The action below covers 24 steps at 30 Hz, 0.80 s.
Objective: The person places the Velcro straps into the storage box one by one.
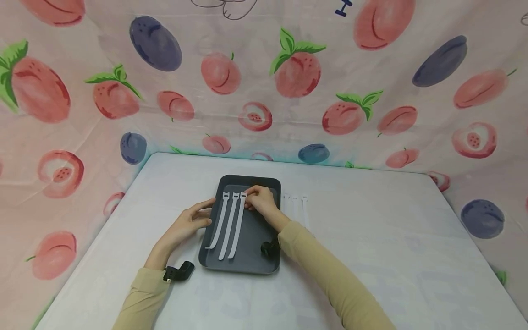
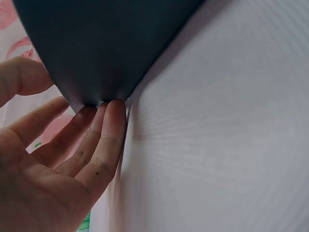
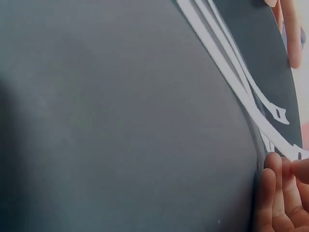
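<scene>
A dark grey tray (image 1: 257, 263) holds three white strap-style cable ties, laid side by side lengthwise. My right hand (image 1: 261, 200) reaches over the tray's far part and pinches the slotted head of the rightmost cable tie (image 1: 238, 227) between thumb and fingers. In the right wrist view that cable tie (image 3: 231, 79) runs up from the fingertips, with the other ties partly behind it. At the tray's left side is my left hand (image 1: 190, 223). Its fingertips (image 2: 115, 113) touch the outer wall of the tray (image 2: 96, 48), the fingers extended and slightly bent.
More white cable ties (image 1: 305, 208) lie on the white table (image 1: 392, 256), just right of the tray and partly hidden by the right sleeve. Black wrist cameras (image 1: 179, 271) are strapped to both wrists. A fruit-print cloth (image 1: 255, 50) hangs behind the table and along its sides.
</scene>
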Tool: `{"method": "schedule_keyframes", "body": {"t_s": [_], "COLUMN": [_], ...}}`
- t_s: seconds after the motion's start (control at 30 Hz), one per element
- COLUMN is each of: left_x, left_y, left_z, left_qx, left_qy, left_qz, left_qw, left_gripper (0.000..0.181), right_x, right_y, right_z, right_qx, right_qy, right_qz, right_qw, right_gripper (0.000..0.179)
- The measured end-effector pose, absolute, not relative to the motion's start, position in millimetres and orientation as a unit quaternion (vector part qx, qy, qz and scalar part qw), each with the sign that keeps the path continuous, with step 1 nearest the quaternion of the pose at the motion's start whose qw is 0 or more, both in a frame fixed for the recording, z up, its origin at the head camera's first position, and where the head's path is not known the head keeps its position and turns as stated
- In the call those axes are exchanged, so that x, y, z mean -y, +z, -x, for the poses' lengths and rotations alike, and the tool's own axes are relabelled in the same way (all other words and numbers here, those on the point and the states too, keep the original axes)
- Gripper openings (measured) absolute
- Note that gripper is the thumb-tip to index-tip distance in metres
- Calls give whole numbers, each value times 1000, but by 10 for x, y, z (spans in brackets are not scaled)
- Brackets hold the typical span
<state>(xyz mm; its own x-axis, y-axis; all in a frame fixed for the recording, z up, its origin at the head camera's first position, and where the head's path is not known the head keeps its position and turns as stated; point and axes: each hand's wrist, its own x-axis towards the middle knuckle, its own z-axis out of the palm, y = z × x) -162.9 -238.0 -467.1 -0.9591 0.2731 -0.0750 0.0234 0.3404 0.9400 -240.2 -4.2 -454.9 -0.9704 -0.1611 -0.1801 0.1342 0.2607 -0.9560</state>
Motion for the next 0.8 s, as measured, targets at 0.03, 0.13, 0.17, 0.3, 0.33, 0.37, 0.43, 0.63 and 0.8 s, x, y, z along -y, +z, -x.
{"method": "schedule_keyframes", "body": {"t_s": [0.03, 0.13, 0.17, 0.3, 0.33, 0.37, 0.43, 0.63, 0.8], "left_x": [2379, 2376, 2376, 2379, 2380, 2381, 2382, 2374, 2369], "left_y": [-4670, -4664, -4662, -4667, -4668, -4668, -4668, -4656, -4651], "left_z": [1629, 1626, 1624, 1625, 1625, 1626, 1625, 1620, 1615], "left_qx": [-811, -812, -812, -812, -812, -813, -813, -813, -814], "left_qy": [567, 566, 565, 565, 565, 565, 564, 564, 563], "left_qz": [-91, -90, -90, -89, -89, -89, -90, -89, -86], "left_qw": [110, 111, 112, 113, 113, 113, 112, 113, 115], "left_gripper": [61, 61, 61, 61, 61, 61, 60, 61, 61], "right_x": [40, 34, 31, 18, 15, 12, 7, -11, -31], "right_y": [-4551, -4552, -4548, -4536, -4527, -4522, -4514, -4476, -4440], "right_z": [2402, 2399, 2397, 2391, 2387, 2385, 2380, 2363, 2343], "right_qx": [-786, -792, -795, -808, -810, -812, -816, -822, -822], "right_qy": [-606, -597, -593, -573, -569, -565, -559, -546, -543], "right_qz": [10, 17, 19, 28, 28, 30, 32, 38, 43], "right_qw": [122, 123, 125, 135, 138, 141, 145, 158, 166], "right_gripper": [19, 18, 17, 17, 17, 17, 18, 22, 26]}}
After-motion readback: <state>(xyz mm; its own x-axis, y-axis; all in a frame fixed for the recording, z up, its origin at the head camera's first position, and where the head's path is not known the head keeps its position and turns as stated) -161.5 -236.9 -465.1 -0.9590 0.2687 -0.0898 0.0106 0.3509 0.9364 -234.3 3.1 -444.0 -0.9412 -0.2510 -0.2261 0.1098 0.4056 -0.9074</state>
